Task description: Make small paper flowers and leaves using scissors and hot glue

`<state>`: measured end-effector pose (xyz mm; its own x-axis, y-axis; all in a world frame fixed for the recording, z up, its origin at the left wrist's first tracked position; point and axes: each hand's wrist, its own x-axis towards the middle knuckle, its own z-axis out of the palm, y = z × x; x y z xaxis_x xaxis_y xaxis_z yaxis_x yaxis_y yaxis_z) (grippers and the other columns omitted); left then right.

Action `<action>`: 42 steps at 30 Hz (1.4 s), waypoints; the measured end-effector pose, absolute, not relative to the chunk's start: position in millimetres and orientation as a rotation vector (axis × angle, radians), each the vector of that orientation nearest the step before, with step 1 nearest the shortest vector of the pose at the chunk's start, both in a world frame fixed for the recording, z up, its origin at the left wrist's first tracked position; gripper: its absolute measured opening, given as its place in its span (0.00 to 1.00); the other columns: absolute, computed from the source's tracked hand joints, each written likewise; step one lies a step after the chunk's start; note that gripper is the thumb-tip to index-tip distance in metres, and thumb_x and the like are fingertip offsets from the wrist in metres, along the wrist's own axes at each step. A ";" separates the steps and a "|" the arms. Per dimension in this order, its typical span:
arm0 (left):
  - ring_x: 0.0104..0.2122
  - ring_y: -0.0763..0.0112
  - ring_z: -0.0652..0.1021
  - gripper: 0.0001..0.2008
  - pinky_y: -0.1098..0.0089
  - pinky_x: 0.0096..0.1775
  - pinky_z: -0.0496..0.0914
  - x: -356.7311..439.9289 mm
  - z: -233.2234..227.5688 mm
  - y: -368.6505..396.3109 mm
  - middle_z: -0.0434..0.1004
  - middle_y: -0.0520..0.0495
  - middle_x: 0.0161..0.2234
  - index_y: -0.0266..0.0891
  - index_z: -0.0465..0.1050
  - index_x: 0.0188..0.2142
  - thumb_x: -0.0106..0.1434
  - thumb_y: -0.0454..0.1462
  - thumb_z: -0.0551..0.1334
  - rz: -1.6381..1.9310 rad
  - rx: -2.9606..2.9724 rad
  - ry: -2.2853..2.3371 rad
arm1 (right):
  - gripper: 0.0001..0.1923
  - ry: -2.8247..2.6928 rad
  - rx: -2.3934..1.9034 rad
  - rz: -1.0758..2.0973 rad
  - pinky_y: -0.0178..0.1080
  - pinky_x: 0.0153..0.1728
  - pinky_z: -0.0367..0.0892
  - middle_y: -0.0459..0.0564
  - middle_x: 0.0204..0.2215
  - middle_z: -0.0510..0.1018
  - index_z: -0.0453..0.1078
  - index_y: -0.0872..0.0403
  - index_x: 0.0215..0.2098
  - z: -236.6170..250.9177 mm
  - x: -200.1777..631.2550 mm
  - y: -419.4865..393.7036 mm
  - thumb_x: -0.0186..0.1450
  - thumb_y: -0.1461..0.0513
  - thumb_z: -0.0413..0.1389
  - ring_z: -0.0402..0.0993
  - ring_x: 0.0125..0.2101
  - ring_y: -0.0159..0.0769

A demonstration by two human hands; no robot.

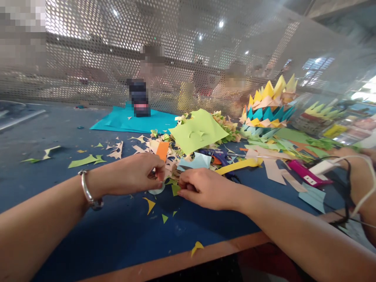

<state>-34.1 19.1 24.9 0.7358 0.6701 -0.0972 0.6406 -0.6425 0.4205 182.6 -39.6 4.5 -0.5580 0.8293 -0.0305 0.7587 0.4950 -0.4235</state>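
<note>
My left hand (pixel 141 172), with a silver bangle on the wrist, is closed in a pinch. It hovers over the table by a pale round piece (pixel 158 190); what it holds, if anything, is too small to make out. Facing it, my right hand (pixel 207 188) has its fingers curled together, and their contents are hidden. A small green paper scrap (pixel 175 190) sits at its fingertips; I cannot tell whether it is gripped. Just beyond both hands lie an orange paper strip (pixel 162 150), a light blue paper piece (pixel 195 161) and a heap of cut paper scraps.
Behind the heap rests a lime-green sheet (pixel 200 131); teal sheets (pixel 117 120) lie further left. A stack of zigzag paper crowns (pixel 268 107) stands back right. A blue-handled tool (pixel 225 159), a magenta power strip (pixel 308 174) with cables, and another person's arm (pixel 360 176) are rightward.
</note>
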 end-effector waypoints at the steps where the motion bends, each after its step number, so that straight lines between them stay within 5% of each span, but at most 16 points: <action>1: 0.29 0.67 0.74 0.04 0.69 0.30 0.63 -33.7 25.1 19.8 0.75 0.50 0.30 0.41 0.74 0.29 0.55 0.38 0.62 0.100 2.501 1.000 | 0.10 -2.542 -1.408 0.591 0.34 0.26 0.51 0.44 0.26 0.69 0.66 0.54 0.30 4.5 182.3 -40.2 0.67 0.62 0.61 0.60 0.25 0.30; 9: 0.26 0.71 0.72 0.03 0.71 0.28 0.62 -33.8 30.4 25.8 0.73 0.53 0.25 0.40 0.73 0.27 0.55 0.37 0.63 0.078 2.365 0.954 | 0.11 -2.419 -1.508 0.710 0.34 0.25 0.52 0.40 0.22 0.67 0.65 0.54 0.30 7.5 181.1 -41.0 0.65 0.60 0.62 0.62 0.22 0.28; 15: 0.30 0.70 0.76 0.12 0.73 0.30 0.68 -32.9 32.3 23.6 0.79 0.52 0.32 0.43 0.78 0.39 0.58 0.45 0.66 0.366 2.069 0.914 | 0.06 -2.341 -1.279 0.789 0.33 0.27 0.58 0.40 0.22 0.69 0.68 0.54 0.32 3.2 185.7 -36.7 0.65 0.64 0.61 0.64 0.23 0.27; 28: 0.27 0.73 0.75 0.08 0.74 0.26 0.69 -9.3 12.4 7.6 0.77 0.50 0.28 0.40 0.73 0.32 0.63 0.42 0.65 0.662 1.618 0.854 | 0.04 -2.219 -0.927 0.136 0.33 0.25 0.62 0.51 0.35 0.75 0.70 0.55 0.42 -5.2 190.1 -36.8 0.71 0.63 0.54 0.69 0.27 0.31; 33: 0.30 0.71 0.79 0.09 0.70 0.33 0.73 -8.4 8.6 5.5 0.79 0.51 0.29 0.39 0.73 0.34 0.60 0.41 0.68 0.800 1.632 0.826 | 0.04 -2.177 -0.926 0.211 0.35 0.30 0.66 0.50 0.33 0.74 0.70 0.54 0.37 -3.6 190.3 -35.2 0.71 0.63 0.55 0.70 0.29 0.31; 42: 0.37 0.64 0.85 0.16 0.64 0.40 0.79 -4.0 12.0 -6.7 0.85 0.48 0.34 0.39 0.70 0.47 0.61 0.40 0.66 0.943 1.679 0.755 | 0.05 -1.952 -0.982 0.448 0.32 0.23 0.61 0.42 0.26 0.70 0.70 0.54 0.34 0.5 190.9 -33.3 0.66 0.62 0.61 0.63 0.21 0.26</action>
